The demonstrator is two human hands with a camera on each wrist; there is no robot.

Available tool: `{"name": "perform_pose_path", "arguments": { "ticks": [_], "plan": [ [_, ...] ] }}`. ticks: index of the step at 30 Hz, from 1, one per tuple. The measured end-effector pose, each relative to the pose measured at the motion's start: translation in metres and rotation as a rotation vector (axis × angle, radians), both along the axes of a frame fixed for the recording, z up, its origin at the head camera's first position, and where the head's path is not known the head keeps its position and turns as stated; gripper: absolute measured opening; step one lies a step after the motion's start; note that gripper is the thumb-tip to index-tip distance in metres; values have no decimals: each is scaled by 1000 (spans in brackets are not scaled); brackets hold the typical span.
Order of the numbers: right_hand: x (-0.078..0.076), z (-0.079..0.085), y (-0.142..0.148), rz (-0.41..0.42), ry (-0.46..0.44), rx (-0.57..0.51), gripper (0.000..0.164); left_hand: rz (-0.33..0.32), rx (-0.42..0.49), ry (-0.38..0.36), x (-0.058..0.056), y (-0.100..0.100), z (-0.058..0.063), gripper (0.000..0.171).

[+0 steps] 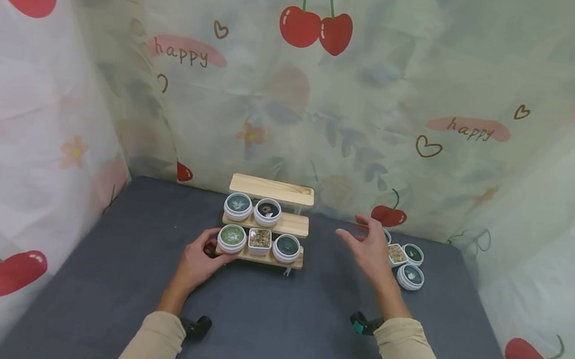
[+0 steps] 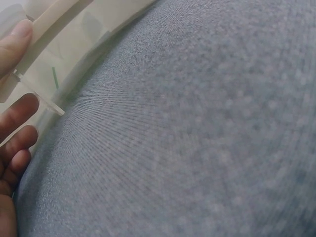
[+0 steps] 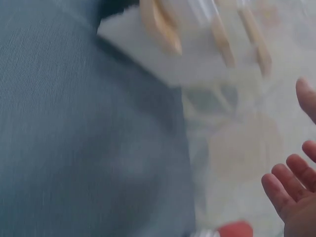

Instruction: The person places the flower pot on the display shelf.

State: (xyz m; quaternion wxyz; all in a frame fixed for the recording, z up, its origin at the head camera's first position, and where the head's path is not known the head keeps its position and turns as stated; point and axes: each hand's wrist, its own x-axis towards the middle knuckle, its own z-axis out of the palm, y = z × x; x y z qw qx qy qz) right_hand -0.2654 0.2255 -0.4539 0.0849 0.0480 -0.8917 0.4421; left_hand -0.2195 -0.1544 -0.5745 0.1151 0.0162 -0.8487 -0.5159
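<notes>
A three-tier wooden display stand [image 1: 272, 188] stands toward the back of the table. My left hand [image 1: 199, 261] grips the left end of its lowest shelf, thumb along the front edge; in the left wrist view the other fingers [image 2: 19, 111] curl below the wood. On that shelf sit a round white jar [image 1: 232, 238] with green contents, a square jar [image 1: 260, 241] of beige bits and a dark green round jar [image 1: 287, 248]. Two round jars [image 1: 267, 212] occupy the middle shelf's left and centre. My right hand [image 1: 371, 250] hovers with spread fingers, holding nothing, just left of another jar group.
That group at the right holds a square jar [image 1: 397, 255], round jars [image 1: 410, 277] with green tops, and one partly hidden behind the right hand. A dark grey cloth [image 1: 303, 333] covers the table. Cherry-printed curtains [image 1: 294, 116] enclose the back and sides.
</notes>
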Motion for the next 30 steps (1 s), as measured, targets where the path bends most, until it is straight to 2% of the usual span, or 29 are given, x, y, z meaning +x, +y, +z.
{"name": "perform_pose_path", "arguments": {
  "ticks": [8,14,19,24,30],
  "plan": [
    [11,-11,53,-102,38,52,78,1,-13,-4,0,1,-2,75],
    [20,-21,85,-260,40,96,81,1,-8,-12,1,0,1,73],
    [24,-31,108,-359,39,85,83,4,-7,-1,1,-2,1,72],
    [24,-44,135,-436,23,118,87,0,-14,-3,1,-2,0,74],
    [32,-55,153,-497,-27,147,91,2,-11,-5,0,0,0,74]
  ]
}}
